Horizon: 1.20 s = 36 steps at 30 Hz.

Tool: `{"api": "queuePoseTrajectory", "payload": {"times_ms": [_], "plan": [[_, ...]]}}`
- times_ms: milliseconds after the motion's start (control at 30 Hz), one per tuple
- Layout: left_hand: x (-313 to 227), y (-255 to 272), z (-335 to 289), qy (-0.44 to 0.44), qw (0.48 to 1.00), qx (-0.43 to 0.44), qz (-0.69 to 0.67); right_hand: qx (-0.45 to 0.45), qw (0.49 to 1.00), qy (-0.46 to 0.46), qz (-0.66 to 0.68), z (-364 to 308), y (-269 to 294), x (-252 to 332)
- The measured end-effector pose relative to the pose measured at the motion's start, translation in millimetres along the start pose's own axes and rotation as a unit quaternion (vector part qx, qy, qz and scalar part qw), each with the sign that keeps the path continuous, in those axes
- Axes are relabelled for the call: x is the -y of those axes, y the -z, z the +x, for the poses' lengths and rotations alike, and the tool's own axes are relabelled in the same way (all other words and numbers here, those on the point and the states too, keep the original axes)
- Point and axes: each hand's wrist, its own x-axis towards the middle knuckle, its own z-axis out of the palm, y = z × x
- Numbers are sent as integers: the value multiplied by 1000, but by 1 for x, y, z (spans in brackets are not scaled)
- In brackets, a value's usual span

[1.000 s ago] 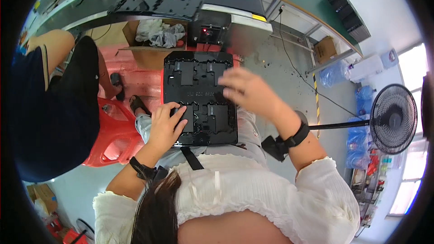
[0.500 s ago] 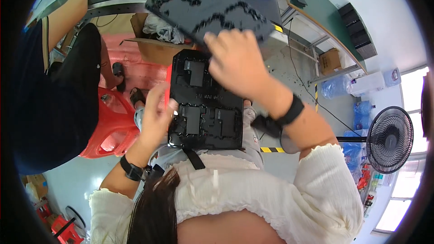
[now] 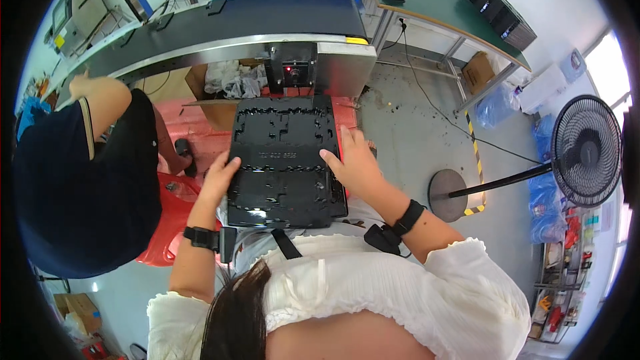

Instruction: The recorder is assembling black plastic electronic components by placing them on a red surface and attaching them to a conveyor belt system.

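Note:
A black moulded plastic tray (image 3: 283, 160) lies across my lap, its top face showing shallow recesses and raised lettering in the middle. Along its right side a second black edge (image 3: 339, 187) sticks out from beneath, so it appears stacked on another tray. My left hand (image 3: 220, 179) grips the left edge, thumb on top and fingers mostly hidden below. At the right edge my right hand (image 3: 357, 165) holds on with its thumb over the rim and its fingers along the side. The flat dark pieces seen earlier in the lower tray are covered.
Ahead runs a black conveyor belt (image 3: 267, 20) with several small dark parts on it and a control box (image 3: 293, 70) at its end. Another person (image 3: 87, 187) sits at my left. A standing fan (image 3: 587, 150) is at the right. An open carton (image 3: 217, 112) stands under the belt.
The tray my right hand held up has come down over the one on my lap, covering its pieces. My left hand has closed on the left edge. My view has shifted.

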Motion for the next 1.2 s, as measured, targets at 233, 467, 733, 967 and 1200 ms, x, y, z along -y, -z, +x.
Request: {"api": "queuePoseTrajectory", "payload": {"times_ms": [233,467,733,967,1200], "plan": [[18,-44,12,-120,945,-142,269,128,964,-216,84,-13,-48,-37],[-4,-52,-20,-35,990,-95,96,96,953,-248,145,-31,-42,-25],[1,-43,-12,1,995,-92,33,127,907,-239,323,10,-15,-38],[24,-11,15,-17,989,-63,130,432,901,36,25,126,92,11],[-156,-5,89,-339,895,-42,287,142,974,176,-11,319,73,-30]]}}
